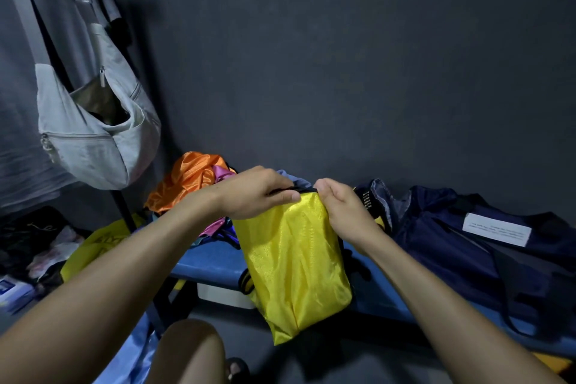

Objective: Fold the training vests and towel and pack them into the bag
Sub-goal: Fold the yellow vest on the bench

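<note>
A yellow training vest (296,262), folded into a long narrow bundle, is held up by its black-trimmed top edge in front of a blue worktop (212,262). The top edge is pinched by the left hand (255,193) on one side, its fingers (286,195) curled over the trim with the thumb beneath. The other end of the same edge is gripped by the right hand (343,212), its fingers folded round the fabric. The lower end of the vest hangs below the front edge of the worktop.

Behind the left hand, a loose heap of vests is seen on the worktop: an orange vest (187,178) on top, with pink fabric (221,173) beside and beneath it. To the right, a dark navy bag (467,246) lies slumped on the worktop, a white label (497,229) showing on its side. A pale grey sling bag (93,134) hangs at the upper left against a dark wall.
</note>
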Demonstrator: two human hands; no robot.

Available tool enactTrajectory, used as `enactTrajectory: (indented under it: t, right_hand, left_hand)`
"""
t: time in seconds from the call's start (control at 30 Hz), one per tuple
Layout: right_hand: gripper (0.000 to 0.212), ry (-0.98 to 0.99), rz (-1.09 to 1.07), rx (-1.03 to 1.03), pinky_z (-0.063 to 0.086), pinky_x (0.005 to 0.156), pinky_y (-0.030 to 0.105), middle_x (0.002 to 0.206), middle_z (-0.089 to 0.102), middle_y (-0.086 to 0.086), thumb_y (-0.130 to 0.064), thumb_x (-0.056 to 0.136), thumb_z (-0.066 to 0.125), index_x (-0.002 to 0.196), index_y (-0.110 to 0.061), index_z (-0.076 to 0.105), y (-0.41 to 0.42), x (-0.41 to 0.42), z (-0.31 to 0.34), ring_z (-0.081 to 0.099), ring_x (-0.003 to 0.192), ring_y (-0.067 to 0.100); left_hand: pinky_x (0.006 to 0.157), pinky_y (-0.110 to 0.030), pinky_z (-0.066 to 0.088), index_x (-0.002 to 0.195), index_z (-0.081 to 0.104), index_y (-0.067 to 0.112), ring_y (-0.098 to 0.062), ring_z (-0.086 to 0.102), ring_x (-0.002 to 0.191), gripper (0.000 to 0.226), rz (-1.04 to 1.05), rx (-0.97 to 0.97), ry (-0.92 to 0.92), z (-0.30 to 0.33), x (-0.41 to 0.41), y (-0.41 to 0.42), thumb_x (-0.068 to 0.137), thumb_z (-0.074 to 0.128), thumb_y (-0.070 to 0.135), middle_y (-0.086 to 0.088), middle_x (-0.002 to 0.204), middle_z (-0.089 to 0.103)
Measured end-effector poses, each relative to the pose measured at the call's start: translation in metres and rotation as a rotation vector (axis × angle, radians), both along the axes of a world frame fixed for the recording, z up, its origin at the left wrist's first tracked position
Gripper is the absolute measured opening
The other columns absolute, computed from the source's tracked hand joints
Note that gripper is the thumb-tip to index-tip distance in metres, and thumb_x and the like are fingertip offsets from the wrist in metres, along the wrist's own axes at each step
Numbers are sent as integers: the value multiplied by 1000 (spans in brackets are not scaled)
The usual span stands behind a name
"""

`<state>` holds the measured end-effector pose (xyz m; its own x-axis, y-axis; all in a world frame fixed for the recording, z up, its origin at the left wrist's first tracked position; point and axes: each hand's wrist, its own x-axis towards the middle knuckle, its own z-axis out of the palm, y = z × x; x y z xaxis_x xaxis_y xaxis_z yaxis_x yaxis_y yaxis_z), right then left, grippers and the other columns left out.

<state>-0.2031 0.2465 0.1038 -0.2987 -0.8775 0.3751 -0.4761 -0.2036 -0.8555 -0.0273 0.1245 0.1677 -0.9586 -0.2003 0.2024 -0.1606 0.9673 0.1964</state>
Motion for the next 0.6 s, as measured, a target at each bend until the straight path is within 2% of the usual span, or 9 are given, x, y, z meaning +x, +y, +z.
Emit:
enactTrajectory:
  t: [0.1, 0.2, 0.27, 0.33, 0.4, 0.5, 0.57, 0.6]
  right_hand:
    - [33, -22, 81, -63, 37, 64, 28, 69, 47, -14, -39, 102, 57, 79, -16, 54, 4, -3, -1, 44, 67, 3]
    - [13, 10, 123, -131, 45, 71, 27, 81, 63, -7, -19, 93, 75, 89, -12, 65, 8, -12, -3, 57, 77, 8]
    - [8, 27, 91, -188, 50, 73, 31, 84, 70, -4, -11, 89, 78, 89, -11, 70, 10, -14, -3, 64, 79, 12]
    - [7, 90, 44, -249, 55, 77, 35, 86, 74, -4, -10, 87, 80, 90, -12, 74, 12, -13, -1, 70, 83, 14]
    - [7, 197, 5, -318, 56, 81, 34, 90, 75, -7, -10, 85, 82, 91, -12, 77, 14, -8, 0, 72, 87, 12]
    - [11, 340, -39, -397, 57, 88, 29, 101, 78, -7, -9, 84, 83, 95, -10, 80, 16, 0, -1, 73, 97, 6]
    - [13, 391, -52, -434, 57, 92, 28, 106, 78, -4, -6, 84, 82, 97, -8, 81, 18, 1, -2, 72, 102, 4]
    - [14, 412, -56, -443, 57, 93, 28, 108, 78, -3, -4, 84, 82, 97, -8, 81, 19, 1, -2, 72, 104, 4]
  left_hand:
    - [54, -20, 30, 69, 45, 23, -9, 40, 56, 41, 15, 47, 58, -3, 1, -2, 106, 49, 40, 5, 60, 39]
    - [53, -18, 29, 71, 52, 13, -6, 39, 54, 42, 12, 152, 68, -6, 5, -1, 105, 52, 39, 9, 60, 39]
    - [57, -21, 34, 72, 56, 9, -4, 43, 58, 48, 3, 392, 90, -6, 9, 2, 105, 51, 42, 7, 63, 45]
    - [63, -25, 42, 74, 63, 3, -14, 52, 65, 60, 69, 675, 114, -6, 11, 5, 105, 43, 50, -3, 69, 55]
    - [63, -28, 42, 82, 61, -8, -23, 48, 68, 65, 86, 771, 110, -6, 10, 5, 106, 41, 48, -11, 74, 53]
    - [61, -28, 39, 90, 60, -14, -22, 47, 68, 50, 33, 798, 94, -8, 7, 4, 105, 53, 33, -9, 76, 54]
    - [72, -24, 47, 95, 68, -8, -13, 56, 76, 37, 23, 817, 81, -8, 6, 3, 103, 58, 27, -5, 83, 63]
    - [80, -26, 47, 98, 71, -3, -12, 58, 83, 31, 9, 808, 77, -8, 6, 3, 101, 62, 27, -4, 88, 66]
